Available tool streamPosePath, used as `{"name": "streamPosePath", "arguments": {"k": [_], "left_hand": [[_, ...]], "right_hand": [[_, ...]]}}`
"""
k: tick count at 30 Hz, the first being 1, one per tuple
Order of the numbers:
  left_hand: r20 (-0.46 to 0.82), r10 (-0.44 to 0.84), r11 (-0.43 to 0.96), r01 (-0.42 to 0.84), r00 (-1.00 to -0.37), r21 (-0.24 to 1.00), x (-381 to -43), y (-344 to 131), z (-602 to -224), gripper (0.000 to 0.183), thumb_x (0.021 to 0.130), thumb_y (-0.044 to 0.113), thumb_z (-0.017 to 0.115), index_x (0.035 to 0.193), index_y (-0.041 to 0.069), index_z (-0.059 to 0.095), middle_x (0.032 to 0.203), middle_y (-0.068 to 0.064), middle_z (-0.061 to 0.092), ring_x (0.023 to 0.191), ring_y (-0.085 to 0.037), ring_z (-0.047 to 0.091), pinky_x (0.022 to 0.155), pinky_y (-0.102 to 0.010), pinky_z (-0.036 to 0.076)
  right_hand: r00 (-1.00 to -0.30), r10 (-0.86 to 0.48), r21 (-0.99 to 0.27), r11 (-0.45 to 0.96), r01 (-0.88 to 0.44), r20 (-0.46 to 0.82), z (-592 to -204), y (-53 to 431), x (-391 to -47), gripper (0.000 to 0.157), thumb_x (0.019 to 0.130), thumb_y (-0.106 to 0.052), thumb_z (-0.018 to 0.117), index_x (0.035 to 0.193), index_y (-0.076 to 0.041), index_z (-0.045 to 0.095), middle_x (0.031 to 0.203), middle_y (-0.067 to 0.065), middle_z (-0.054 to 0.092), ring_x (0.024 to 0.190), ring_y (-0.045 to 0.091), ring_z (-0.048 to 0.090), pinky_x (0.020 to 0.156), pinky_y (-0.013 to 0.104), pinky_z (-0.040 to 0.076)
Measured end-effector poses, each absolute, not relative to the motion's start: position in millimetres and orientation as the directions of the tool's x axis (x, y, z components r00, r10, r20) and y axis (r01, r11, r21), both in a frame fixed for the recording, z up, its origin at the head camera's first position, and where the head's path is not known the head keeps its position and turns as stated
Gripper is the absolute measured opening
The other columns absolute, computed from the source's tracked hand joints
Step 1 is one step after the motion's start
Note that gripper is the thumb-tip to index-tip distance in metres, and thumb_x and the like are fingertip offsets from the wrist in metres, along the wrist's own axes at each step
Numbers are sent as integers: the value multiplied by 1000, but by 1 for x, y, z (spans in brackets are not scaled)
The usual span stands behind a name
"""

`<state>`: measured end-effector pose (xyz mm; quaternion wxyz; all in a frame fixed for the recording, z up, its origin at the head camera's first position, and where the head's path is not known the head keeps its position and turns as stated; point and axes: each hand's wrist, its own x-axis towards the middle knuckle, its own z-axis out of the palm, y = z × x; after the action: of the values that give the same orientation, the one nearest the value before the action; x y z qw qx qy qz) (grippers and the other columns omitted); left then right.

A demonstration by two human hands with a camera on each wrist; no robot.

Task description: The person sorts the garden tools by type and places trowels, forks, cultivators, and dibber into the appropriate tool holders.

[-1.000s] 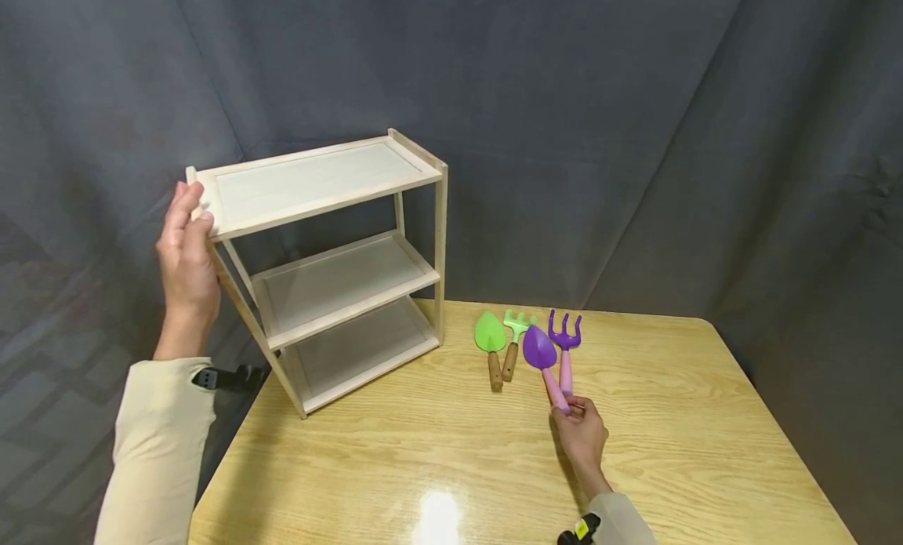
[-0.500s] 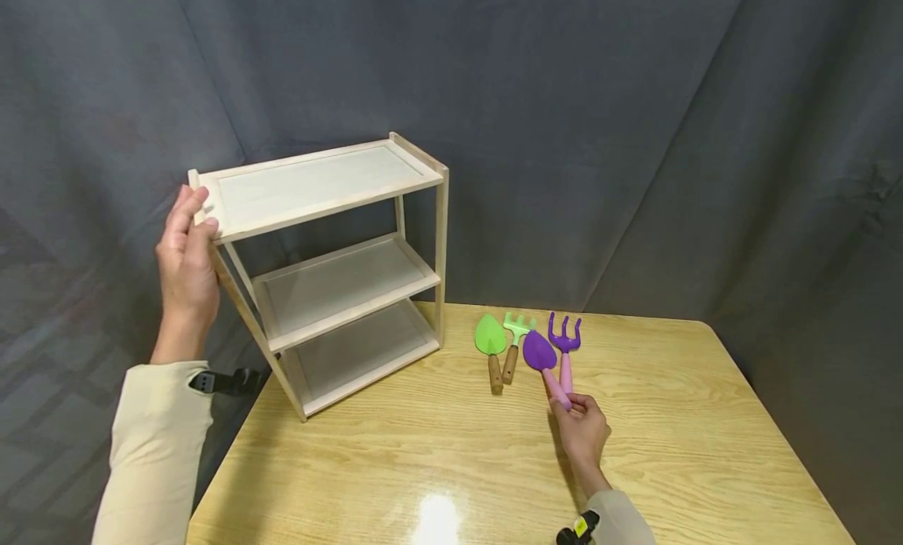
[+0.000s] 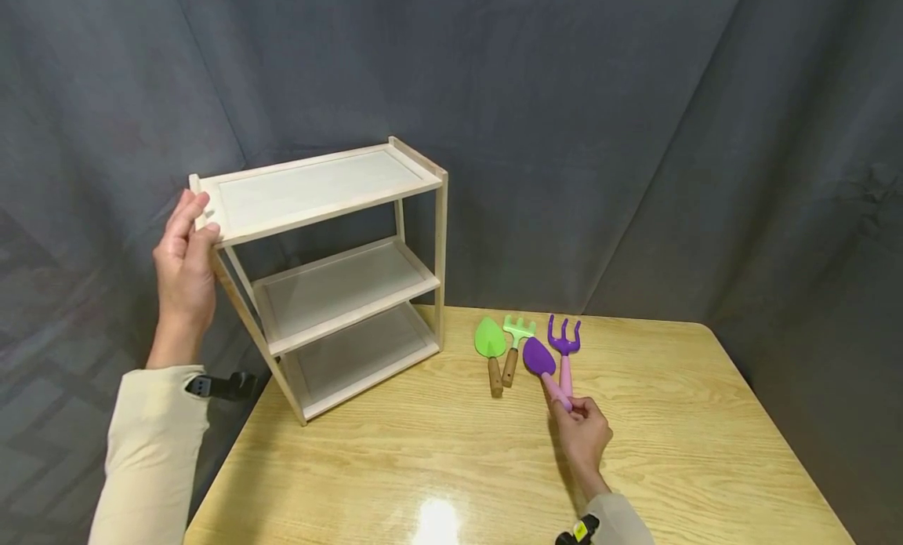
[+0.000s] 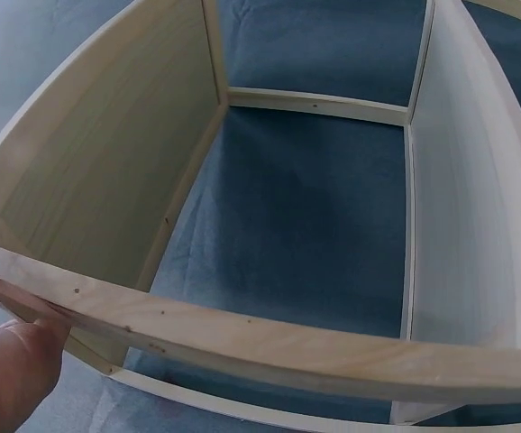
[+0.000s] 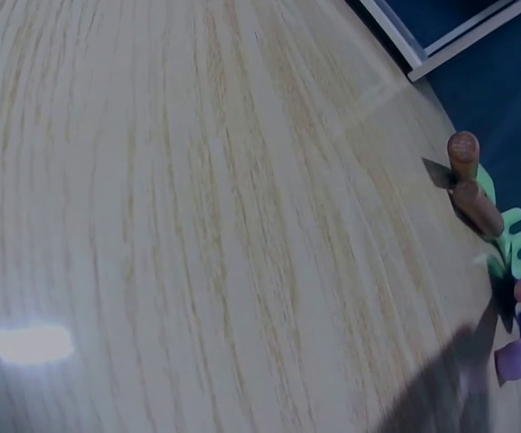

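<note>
My left hand (image 3: 185, 274) grips the upper left end of a pale wooden three-tier shelf (image 3: 440, 251), its fingers over the top edge. In the left wrist view, that hand (image 4: 13, 374) shows at the lower left, at the end of the side rail (image 4: 242, 334). My right hand (image 3: 584, 435) pinches the pink handle of a purple trowel (image 3: 539, 357) near its end. Just right of it lies a purple hand fork (image 3: 563, 341) with a pink handle. To its left lie a green trowel (image 3: 490, 339) and a green rake (image 3: 518, 329), both with brown wooden handles.
The shelf stands slanted at the left of the wooden table (image 3: 395, 466), close to its left edge. A dark grey curtain (image 3: 550, 137) hangs behind the table and down both sides. Light glares on the tabletop near the front.
The head view has tilted up slightly, so the scene sits a little lower. The purple trowel's blade has tipped slightly, its handle still in my right hand. My left hand keeps its grip.
</note>
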<state>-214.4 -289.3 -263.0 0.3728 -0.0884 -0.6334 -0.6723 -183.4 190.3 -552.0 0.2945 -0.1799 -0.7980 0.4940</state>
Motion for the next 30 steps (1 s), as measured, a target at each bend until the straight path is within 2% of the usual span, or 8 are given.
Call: {"name": "streamPosePath", "arguments": {"k": [6,16,30], "left_hand": [[589,-380,83,608,-713,790,-215,-290,-262,47,91,0,48,137,-11,46,156,-14,26,139,-13,24,110,-17,19],[587,-397,105,600,-706,793,-215,-288,-263,48,91,1,49,137,-11,46,155,-14,28,139,-13,25,110,-17,19],[585,-387,90,603,-712,793,-215,-291,-263,47,92,1,49,137,-12,45,155,-16,28,139,-15,26,110,-17,20]], "right_hand": [[-754,592,-910,415,-17,284,-549,188,-183,12,77,-7,76,81,2,68,72,13,69,57,1,56,50,11,44],[-714,599,-902,419,-106,362,-542,189,-182,14,73,-2,80,79,4,69,74,19,69,55,-9,54,48,8,44],[-707,584,-905,375,-203,400,-514,187,-170,13,73,2,80,76,6,68,76,19,70,56,-6,58,48,9,46]]}}
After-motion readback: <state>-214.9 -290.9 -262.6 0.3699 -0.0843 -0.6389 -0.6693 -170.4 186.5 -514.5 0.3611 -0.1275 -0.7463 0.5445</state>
